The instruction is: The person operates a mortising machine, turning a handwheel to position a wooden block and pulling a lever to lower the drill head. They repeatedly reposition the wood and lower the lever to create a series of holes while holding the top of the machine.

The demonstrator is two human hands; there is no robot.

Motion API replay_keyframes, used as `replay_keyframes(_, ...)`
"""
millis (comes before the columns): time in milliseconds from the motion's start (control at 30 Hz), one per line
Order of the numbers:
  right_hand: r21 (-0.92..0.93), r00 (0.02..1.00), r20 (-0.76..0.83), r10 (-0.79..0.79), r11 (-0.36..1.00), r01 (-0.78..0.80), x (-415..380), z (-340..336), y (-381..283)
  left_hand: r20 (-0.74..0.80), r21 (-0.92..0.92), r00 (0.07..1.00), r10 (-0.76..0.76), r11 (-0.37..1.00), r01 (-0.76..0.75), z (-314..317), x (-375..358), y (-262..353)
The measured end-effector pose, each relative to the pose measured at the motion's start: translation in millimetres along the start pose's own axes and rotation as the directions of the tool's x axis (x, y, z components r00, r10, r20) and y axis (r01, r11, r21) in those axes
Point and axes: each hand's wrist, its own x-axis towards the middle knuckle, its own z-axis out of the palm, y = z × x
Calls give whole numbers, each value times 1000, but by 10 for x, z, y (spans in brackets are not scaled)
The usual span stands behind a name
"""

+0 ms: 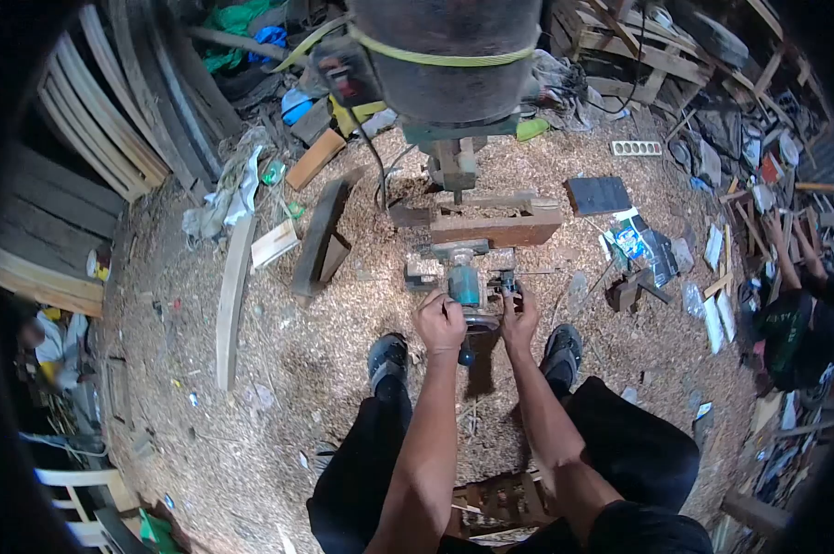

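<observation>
A floor-standing drilling or mortising machine [464,284] with a green-painted base stands in front of me. My left hand [438,322] is closed in a fist at the left side of this base; what it grips is hidden. My right hand [519,319] has its fingers bent round a small dark metal knob [507,281] on the right side. A handwheel [481,322] lies between my hands. Beyond them a brown wooden workpiece [520,227] with a slot along its top sits on the machine's table, under the tool head [454,168]. The bit's tip is close to the wood.
Wood shavings cover the floor. A large motor housing [445,65] hangs overhead. Boards [235,305] and a dark beam [323,235] lie left; a dark block [598,196] and a power strip [637,148] lie right. Another person [798,337] works at the far right.
</observation>
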Motion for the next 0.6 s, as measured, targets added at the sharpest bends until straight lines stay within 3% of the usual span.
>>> replay_keyframes(100,90,988,28,155,983,-157,7,-2,8,-4,-1,1000,2,1000,-3,3,-38,-43)
replay_keyframes(133,89,997,-46,57,995,-53,1,20,26,0,-9,1000,7,1000,-7,6,-26,-56)
replay_keyframes(233,101,993,-110,40,994,-29,-20,82,-8,12,9,1000,1,1000,-1,17,-20,-52)
replay_keyframes(267,89,982,-97,161,984,-153,-41,93,-36,6,11,1000,8,1000,-8,16,-21,-45)
replay_keyframes(367,43,955,-76,288,957,-286,-52,133,-228,30,-7,1000,2,1000,-2,25,-10,-75)
replay_keyframes(400,88,974,-110,198,978,-189,-32,123,-298,29,-4,1000,8,1000,-8,26,-5,-86)
replay_keyframes(500,78,938,94,332,937,-340,5,143,67,22,-28,1000,14,1000,-14,30,-31,-93)
replay_keyframes(533,456,677,277,681,527,-717,114,221,98,9,-23,1000,19,1000,-18,44,-23,-74)
replay_keyframes(600,487,563,441,699,340,-805,262,205,152,-2,-16,1000,25,1000,-25,52,-35,-74)
